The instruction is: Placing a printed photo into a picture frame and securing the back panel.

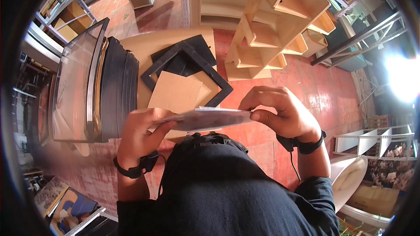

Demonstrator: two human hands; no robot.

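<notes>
A thin, glossy see-through sheet (210, 120) with pale layers along its far edge is held nearly flat in front of my body. My left hand (142, 129) grips its left end, thumb bent onto it, and my right hand (282, 111) pinches the right end between thumb and fingers. Just beyond it lie a square brown board (173, 89), a black square frame (223, 94) and a black panel (199, 48), on a larger tan board (135, 39).
A stack of black framed panels (118, 87) with a glazed frame (74, 83) stands at my left. Ahead right is a wooden shelving unit (271, 35), with metal racks (372, 39) beyond. A white slatted shelf (365, 142) sits at right on the red floor (326, 98).
</notes>
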